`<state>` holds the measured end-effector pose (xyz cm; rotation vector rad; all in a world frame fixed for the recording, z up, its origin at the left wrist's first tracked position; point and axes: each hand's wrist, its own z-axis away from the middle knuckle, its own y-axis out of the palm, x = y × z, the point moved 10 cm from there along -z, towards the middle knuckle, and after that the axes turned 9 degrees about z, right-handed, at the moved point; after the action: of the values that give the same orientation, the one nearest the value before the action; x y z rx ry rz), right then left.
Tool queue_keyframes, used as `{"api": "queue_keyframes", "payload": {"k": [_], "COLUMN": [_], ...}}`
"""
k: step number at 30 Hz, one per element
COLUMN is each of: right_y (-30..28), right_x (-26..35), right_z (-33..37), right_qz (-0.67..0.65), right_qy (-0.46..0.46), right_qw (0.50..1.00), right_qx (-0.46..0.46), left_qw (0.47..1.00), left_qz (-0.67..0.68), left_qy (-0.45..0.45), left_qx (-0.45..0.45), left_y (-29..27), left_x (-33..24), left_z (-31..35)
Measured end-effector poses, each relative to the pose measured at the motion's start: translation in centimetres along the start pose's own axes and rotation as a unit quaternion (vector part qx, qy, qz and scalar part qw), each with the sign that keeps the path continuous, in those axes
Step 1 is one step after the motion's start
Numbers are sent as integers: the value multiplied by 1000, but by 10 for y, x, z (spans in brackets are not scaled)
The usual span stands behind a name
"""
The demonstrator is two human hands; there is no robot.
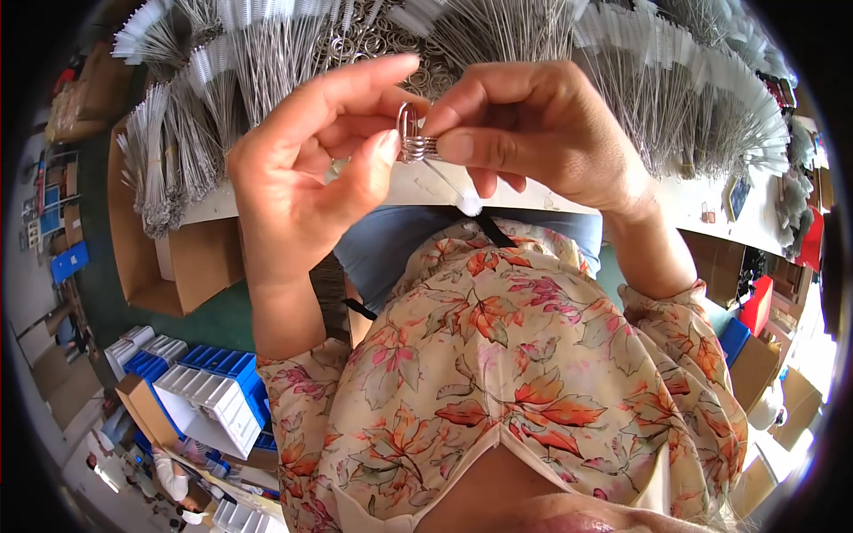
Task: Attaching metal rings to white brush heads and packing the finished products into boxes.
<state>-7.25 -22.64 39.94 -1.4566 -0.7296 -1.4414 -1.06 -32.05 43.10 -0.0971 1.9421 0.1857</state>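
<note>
In front of my chest, my right hand (533, 133) pinches a small stack of shiny metal rings (416, 148) between thumb and fingers. My left hand (311, 155) comes at the stack from the other side. Its thumb tip touches the rings, its index finger is stretched out above, and the other fingers curl behind, partly hidden. One ring stands up higher than the others. Below the rings slants a thin wire brush (469, 205) with a white bristled end. How its wire joins the rings is hard to make out.
Bundles of wire brushes (657, 98) with white bristles cover the white table (560, 197). Behind my hands lies a heap of loose metal rings (364, 40). An open cardboard box (200, 266) stands below the table's left end. Blue and white bins (213, 391) are further left.
</note>
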Motion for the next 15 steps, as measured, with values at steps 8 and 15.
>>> {"api": "queue_keyframes", "payload": {"k": [8, 15], "right_y": [14, 2], "right_x": [-16, -7], "right_z": [-5, -8], "right_qz": [-137, -94], "right_qy": [-8, -35], "right_qw": [990, 995], "right_qx": [2, -21], "left_qw": [995, 985], "left_qz": [42, -63], "left_qy": [-85, -163], "left_qx": [5, 9], "left_y": [-12, -10], "left_x": [29, 22], "left_z": [5, 1]}}
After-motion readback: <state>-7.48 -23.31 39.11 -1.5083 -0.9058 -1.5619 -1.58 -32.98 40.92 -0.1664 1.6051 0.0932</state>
